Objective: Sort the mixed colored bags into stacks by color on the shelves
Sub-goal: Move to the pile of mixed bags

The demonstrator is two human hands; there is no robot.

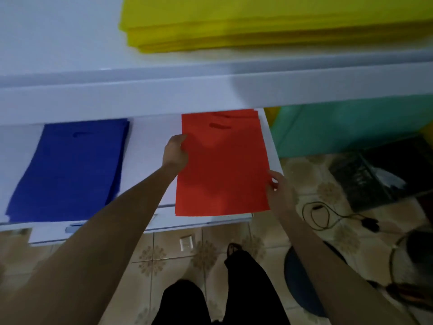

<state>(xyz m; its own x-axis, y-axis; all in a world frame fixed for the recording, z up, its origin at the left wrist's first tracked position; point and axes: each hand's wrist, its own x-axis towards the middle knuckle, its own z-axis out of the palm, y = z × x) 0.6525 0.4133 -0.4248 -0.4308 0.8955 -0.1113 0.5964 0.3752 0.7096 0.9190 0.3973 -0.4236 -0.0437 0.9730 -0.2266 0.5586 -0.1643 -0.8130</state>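
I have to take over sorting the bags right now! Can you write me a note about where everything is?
Left hand holds the top red bag by its left edge; right hand pinches its right edge.
It lies on the red stack on the lower shelf, blue stack beside it on the left; yellow stack on the upper shelf.
Done: three colours stacked.
Left: let go, square the red stack; any unsorted bags are out of view.

yellow stack (269, 22) cropped, red stack (222, 165) partly hidden
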